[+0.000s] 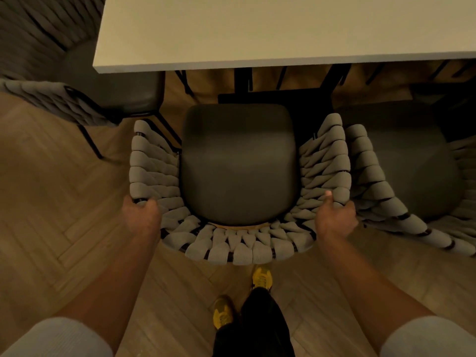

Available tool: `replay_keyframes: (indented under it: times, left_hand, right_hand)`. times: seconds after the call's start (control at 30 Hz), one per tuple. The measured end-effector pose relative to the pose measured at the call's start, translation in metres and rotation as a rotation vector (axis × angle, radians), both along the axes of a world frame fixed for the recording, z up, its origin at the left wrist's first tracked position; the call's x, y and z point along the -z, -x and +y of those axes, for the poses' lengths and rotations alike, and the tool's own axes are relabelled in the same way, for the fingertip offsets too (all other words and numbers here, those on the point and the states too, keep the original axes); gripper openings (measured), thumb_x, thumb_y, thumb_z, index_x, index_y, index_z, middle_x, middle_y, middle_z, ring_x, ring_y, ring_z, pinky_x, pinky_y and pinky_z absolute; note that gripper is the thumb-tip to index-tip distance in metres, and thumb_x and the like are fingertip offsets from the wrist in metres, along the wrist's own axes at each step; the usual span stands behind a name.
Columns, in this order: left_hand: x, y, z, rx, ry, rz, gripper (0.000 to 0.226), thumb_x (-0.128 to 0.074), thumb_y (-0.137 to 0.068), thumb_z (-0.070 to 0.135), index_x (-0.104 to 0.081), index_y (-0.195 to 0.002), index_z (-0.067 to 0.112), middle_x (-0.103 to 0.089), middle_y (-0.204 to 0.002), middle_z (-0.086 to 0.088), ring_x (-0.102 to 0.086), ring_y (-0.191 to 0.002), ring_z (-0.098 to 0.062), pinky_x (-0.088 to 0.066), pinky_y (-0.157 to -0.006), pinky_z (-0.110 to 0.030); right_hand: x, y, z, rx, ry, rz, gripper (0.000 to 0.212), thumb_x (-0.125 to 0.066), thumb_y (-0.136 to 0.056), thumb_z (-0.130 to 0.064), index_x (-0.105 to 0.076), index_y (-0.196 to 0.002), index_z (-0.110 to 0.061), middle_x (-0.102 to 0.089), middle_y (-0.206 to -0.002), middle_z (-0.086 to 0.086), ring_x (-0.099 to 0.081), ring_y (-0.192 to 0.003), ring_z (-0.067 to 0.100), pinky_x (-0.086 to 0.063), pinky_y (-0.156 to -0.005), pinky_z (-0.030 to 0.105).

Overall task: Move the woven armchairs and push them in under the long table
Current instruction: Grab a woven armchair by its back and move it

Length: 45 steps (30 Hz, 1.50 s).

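A woven armchair (238, 247) with a grey rope back and a dark seat cushion stands right in front of me, facing the long table (257, 29). Its seat front lies just short of the pale tabletop's near edge. My left hand (141, 215) grips the left rear of the woven rim. My right hand (334, 217) grips the right rear of the rim, thumb up over the weave. A second woven armchair (381, 191) stands close against its right side. A third woven armchair (64, 101) sits at the table's left end, partly under the top.
Black table legs (242, 81) and a crossbar stand under the tabletop just ahead of the seat. The floor is herringbone wood (51, 191). My feet in yellow shoes (261, 278) are just behind the chair back.
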<state>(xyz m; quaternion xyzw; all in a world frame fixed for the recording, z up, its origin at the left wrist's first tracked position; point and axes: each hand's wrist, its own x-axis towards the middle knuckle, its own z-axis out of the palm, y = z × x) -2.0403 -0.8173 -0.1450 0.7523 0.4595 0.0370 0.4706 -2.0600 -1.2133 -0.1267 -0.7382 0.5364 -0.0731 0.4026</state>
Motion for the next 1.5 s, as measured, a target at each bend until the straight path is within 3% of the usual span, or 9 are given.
replay_keyframes:
  times: [0.07,0.2,0.3,0.4,0.63,0.93,1.1,1.37,1.5]
  left_hand:
    - [0.01,-0.011,0.001,0.011,0.005,0.014,0.026,-0.062,-0.077,0.027,-0.062,-0.102,0.021,-0.067,-0.092,0.001,-0.068,-0.084,-0.026,-0.057,-0.072,-0.04]
    - [0.018,-0.02,-0.004,0.02,0.015,0.013,0.034,-0.062,-0.081,0.037,-0.059,-0.115,0.03,-0.063,-0.103,0.007,-0.061,-0.094,-0.021,-0.05,-0.088,-0.038]
    - [0.006,-0.024,-0.007,0.038,-0.074,0.015,0.025,-0.064,-0.092,0.02,-0.059,-0.116,0.011,-0.063,-0.105,-0.004,-0.061,-0.093,-0.024,-0.049,-0.081,-0.039]
    - [0.006,-0.025,0.002,0.058,-0.084,0.022,0.034,-0.065,-0.093,0.024,-0.061,-0.123,0.009,-0.067,-0.111,-0.007,-0.064,-0.099,-0.025,-0.054,-0.086,-0.043]
    - [0.018,-0.015,0.014,0.015,-0.062,-0.043,0.027,-0.068,-0.088,0.025,-0.068,-0.115,0.023,-0.072,-0.104,-0.001,-0.07,-0.093,-0.023,-0.059,-0.084,-0.045]
    - [0.009,-0.071,0.0,0.065,-0.197,0.084,0.036,-0.065,-0.094,0.027,-0.057,-0.124,0.009,-0.065,-0.117,-0.018,-0.062,-0.106,-0.037,-0.052,-0.095,-0.051]
    - [0.009,-0.074,0.002,0.074,-0.221,0.144,0.035,-0.068,-0.094,0.031,-0.056,-0.118,0.009,-0.066,-0.113,-0.018,-0.064,-0.103,-0.038,-0.05,-0.089,-0.045]
    - [0.005,-0.075,0.001,0.103,-0.21,0.124,0.048,-0.07,-0.094,0.037,-0.054,-0.13,0.009,-0.063,-0.123,-0.014,-0.061,-0.113,-0.034,-0.039,-0.086,-0.032]
    - [0.005,-0.076,0.018,0.232,-0.079,0.137,0.056,-0.068,-0.093,0.045,-0.045,-0.131,0.01,-0.061,-0.124,-0.014,-0.061,-0.111,-0.034,-0.049,-0.083,-0.04]
  right_hand:
    - [0.007,-0.014,-0.002,-0.013,0.0,0.005,0.053,-0.062,-0.097,-0.052,-0.058,-0.128,-0.009,-0.064,-0.126,0.019,-0.059,-0.119,0.039,-0.049,-0.096,0.047]
    - [0.018,-0.018,0.001,-0.045,0.009,0.046,0.053,-0.057,-0.1,-0.052,-0.054,-0.126,-0.007,-0.064,-0.123,0.021,-0.061,-0.113,0.04,-0.05,-0.09,0.045]
    - [0.019,-0.012,0.009,-0.066,-0.008,0.019,0.051,-0.054,-0.102,-0.051,-0.051,-0.123,-0.005,-0.065,-0.117,0.022,-0.063,-0.107,0.04,-0.049,-0.084,0.041]
    - [0.016,-0.013,0.017,-0.059,-0.004,0.01,0.051,-0.056,-0.102,-0.049,-0.053,-0.126,-0.004,-0.066,-0.117,0.023,-0.063,-0.108,0.04,-0.045,-0.08,0.037]
    - [0.01,-0.013,0.022,-0.044,0.033,-0.163,0.045,-0.062,-0.099,-0.05,-0.061,-0.122,-0.011,-0.061,-0.091,-0.013,-0.057,-0.087,0.011,-0.044,-0.078,0.028]
    - [0.024,-0.071,0.011,-0.143,0.037,-0.015,0.046,-0.054,-0.104,-0.044,-0.049,-0.125,-0.004,-0.064,-0.12,0.021,-0.06,-0.11,0.038,-0.047,-0.084,0.04]
    - [0.027,-0.072,0.01,-0.142,0.037,0.024,0.042,-0.06,-0.102,-0.038,-0.049,-0.122,-0.003,-0.064,-0.119,0.021,-0.059,-0.11,0.039,-0.046,-0.084,0.04]
    - [0.034,-0.072,0.009,-0.141,0.04,0.047,0.046,-0.061,-0.1,-0.039,-0.048,-0.128,-0.005,-0.062,-0.125,0.024,-0.061,-0.112,0.042,-0.051,-0.09,0.048]
    - [0.024,-0.072,0.004,-0.178,-0.035,0.125,0.053,-0.059,-0.101,-0.043,-0.041,-0.136,-0.008,-0.057,-0.134,0.024,-0.058,-0.119,0.044,-0.05,-0.094,0.05]
